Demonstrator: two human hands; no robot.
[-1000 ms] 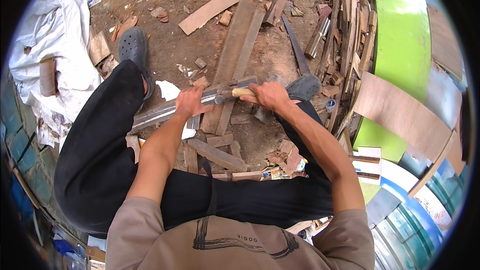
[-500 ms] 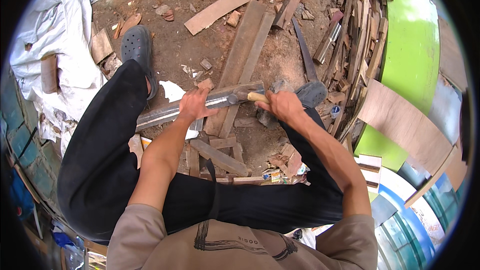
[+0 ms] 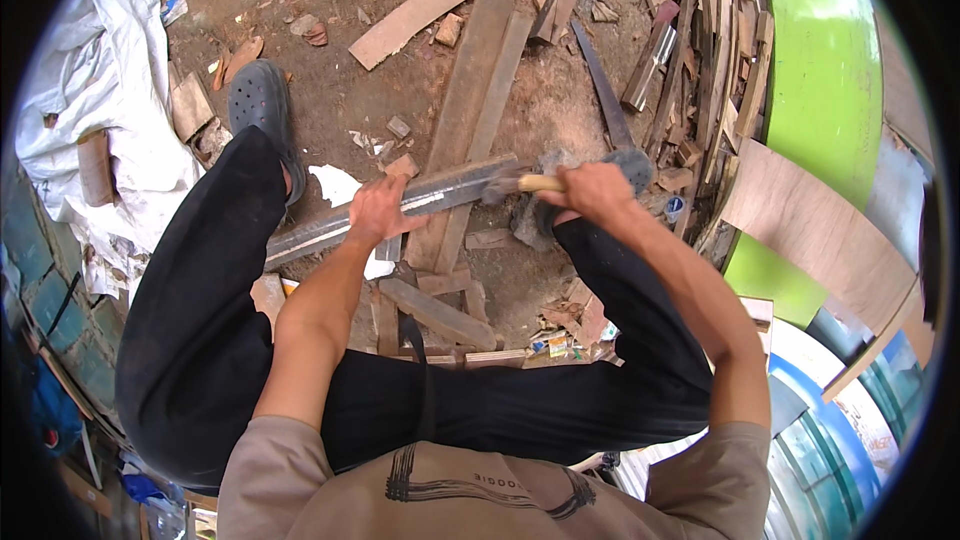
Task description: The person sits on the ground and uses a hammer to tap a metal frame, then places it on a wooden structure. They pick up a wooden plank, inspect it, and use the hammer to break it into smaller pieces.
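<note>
My left hand (image 3: 378, 210) grips a long grey plank (image 3: 320, 235) with a white stripe along its side, thumb out to the right. The plank lies slanted across two brown boards (image 3: 463, 90) on the ground. In my right hand (image 3: 598, 192) is a hammer (image 3: 541, 183), its pale wooden handle in my closed fingers. The hammer's head, a little blurred, is at the plank's right end; whether it touches the wood I cannot tell. Past the plank's right end is a grey stone block (image 3: 528, 225), partly behind my hand and leg.
A handsaw blade (image 3: 598, 80) lies beyond my right shoe (image 3: 630, 168). Scrap wood (image 3: 715, 70) is piled at the right beside a green panel (image 3: 825, 90). White sheeting (image 3: 95, 70) lies at the left, past my left shoe (image 3: 258, 100). Short wood pieces (image 3: 438, 312) lie between my legs.
My right hand and the hammer have moved right, toward the plank's end. The left hand keeps its hold on the plank. The whole view has shifted slightly.
</note>
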